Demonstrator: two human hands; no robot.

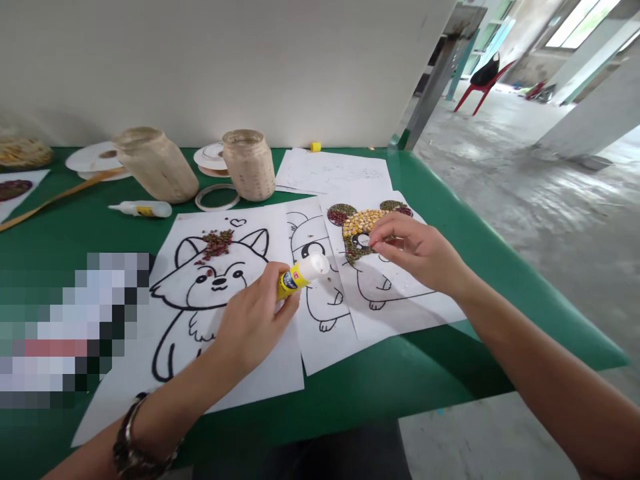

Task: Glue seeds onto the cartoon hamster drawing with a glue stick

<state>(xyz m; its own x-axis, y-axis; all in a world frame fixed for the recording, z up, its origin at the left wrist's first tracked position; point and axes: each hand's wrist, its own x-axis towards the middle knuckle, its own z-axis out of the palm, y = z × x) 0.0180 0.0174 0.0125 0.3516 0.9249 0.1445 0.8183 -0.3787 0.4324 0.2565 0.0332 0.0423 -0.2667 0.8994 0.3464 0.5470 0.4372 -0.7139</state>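
My left hand is wrapped round a yellow glue stick, its white end uncapped and pointing up to the right. Beneath it lies a fox-like line drawing with a small heap of red and green beans on the forehead. My right hand hovers over another animal drawing, thumb and fingertips pinched near the eye; whatever they hold is too small to name. Yellow corn kernels cover that animal's forehead, with green and red beans on the ears and face. A similar uncoloured drawing lies partly under it.
Two cloudy jars, a tape ring and a glue bottle stand or lie behind the papers. Spools, a yellow cap and more paper are near the wall. The green table's edge slants at right.
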